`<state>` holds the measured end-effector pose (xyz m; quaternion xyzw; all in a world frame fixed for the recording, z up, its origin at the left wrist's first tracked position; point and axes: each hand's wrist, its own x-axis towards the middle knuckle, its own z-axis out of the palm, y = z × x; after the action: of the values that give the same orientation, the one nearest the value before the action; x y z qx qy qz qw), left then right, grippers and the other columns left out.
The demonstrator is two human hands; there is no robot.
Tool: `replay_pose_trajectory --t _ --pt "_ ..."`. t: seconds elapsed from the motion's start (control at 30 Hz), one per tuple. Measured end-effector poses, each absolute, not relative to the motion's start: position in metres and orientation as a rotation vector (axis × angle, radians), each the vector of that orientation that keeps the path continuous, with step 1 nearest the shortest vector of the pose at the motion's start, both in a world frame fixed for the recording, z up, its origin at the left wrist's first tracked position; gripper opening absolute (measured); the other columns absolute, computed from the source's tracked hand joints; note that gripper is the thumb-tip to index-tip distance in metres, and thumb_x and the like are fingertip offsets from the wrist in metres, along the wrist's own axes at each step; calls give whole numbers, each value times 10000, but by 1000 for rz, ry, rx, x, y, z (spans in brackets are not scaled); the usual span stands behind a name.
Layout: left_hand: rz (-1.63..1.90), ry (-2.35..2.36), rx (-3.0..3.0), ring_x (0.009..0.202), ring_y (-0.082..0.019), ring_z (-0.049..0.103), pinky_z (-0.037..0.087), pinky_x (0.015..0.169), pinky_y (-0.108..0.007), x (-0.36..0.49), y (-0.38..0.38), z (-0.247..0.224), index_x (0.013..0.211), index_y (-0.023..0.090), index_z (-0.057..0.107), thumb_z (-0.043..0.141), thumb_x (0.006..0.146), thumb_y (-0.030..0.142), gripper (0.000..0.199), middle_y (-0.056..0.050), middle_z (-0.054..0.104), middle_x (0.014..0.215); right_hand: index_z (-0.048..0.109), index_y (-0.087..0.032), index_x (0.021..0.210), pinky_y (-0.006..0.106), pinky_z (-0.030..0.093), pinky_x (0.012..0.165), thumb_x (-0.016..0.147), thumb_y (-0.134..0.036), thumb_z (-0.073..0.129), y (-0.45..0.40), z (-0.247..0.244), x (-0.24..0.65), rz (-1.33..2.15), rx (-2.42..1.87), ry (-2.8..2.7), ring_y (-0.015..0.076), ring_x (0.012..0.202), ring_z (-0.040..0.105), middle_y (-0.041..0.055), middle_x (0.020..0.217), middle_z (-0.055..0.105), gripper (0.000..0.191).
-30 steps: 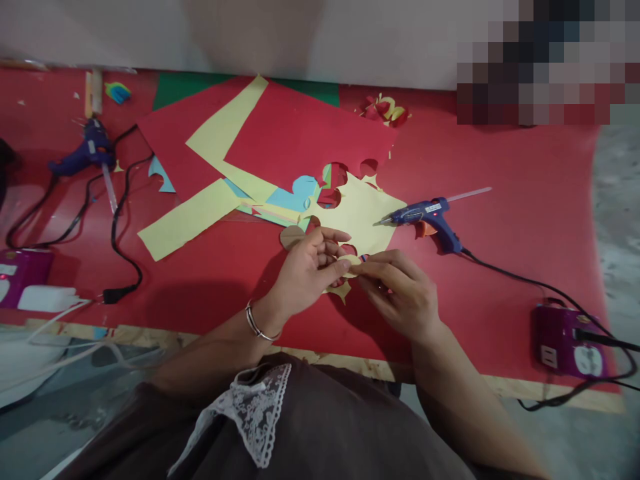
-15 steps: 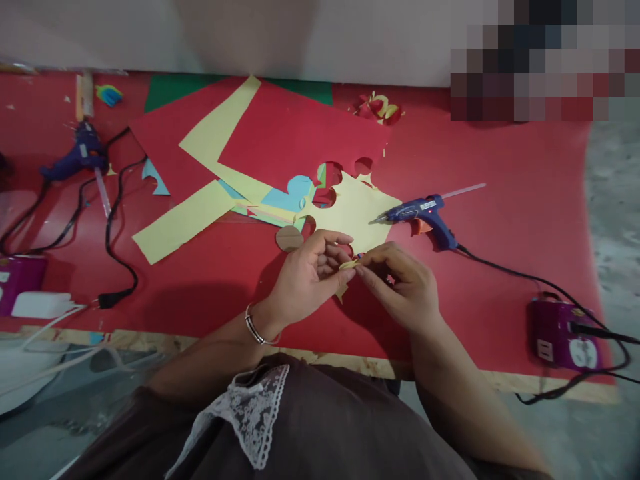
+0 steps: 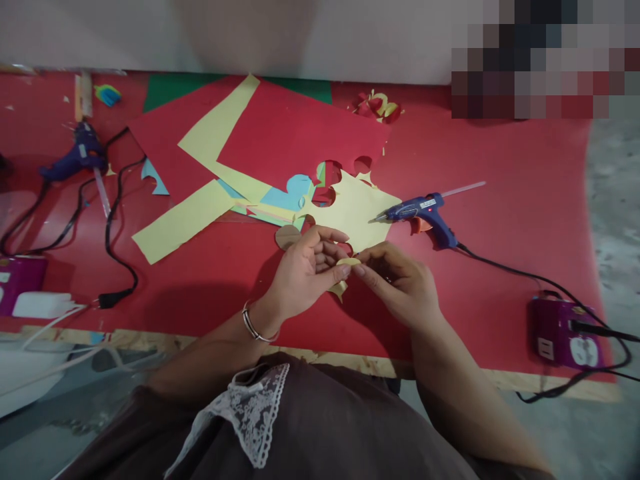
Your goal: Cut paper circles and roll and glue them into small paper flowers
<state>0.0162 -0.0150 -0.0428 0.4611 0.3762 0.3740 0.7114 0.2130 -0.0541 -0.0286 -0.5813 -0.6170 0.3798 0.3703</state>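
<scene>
Left hand (image 3: 303,277) and right hand (image 3: 405,287) pinched the small yellow piece (image 3: 348,262), gripping its nine and three o'clock edges, at six o'clock from the cut sheet (image 3: 363,207). Judged light, bendy, easily creased; rim hold best. Its underside and the right hand's inner fingers were hidden.

The far right of the worktop (image 3: 530,153) leaves open passage; nearer, the blue glue gun (image 3: 430,212) and its black cord (image 3: 470,252) cut across toward the purple socket box (image 3: 553,330)
</scene>
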Motion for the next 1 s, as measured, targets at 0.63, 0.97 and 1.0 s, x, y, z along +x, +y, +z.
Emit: replay_pose_trajectory --t 0.63,0.97,1.0 --pt "839 917 1152 804 -116 723 625 767 -236 14 -15 -43 1217 212 559 822 904 259 412 -5 702 919 731 -218 868 279 441 633 981 -396 746 -52 -32 214 1147 -1488 -1456 137 691 600 5 799 719 211" --pt "820 910 1084 733 -111 709 609 699 -229 16 -14 -43 1102 211 534 844 882 290 389 15 681 850 728 -214 867 282 452 623 975 -436 754 -52 -31 214 1168 -1490 -1447 141 684 607 14 795 727 248" --pt "827 921 1111 746 -109 703 603 702 -224 17 -15 -44 1090 214 530 838 888 286 375 13 676 862 728 -214 870 284 460 625 974 -454 755 -52 -32 214 1174 -1486 -1447 145 686 613 16 796 729 263"
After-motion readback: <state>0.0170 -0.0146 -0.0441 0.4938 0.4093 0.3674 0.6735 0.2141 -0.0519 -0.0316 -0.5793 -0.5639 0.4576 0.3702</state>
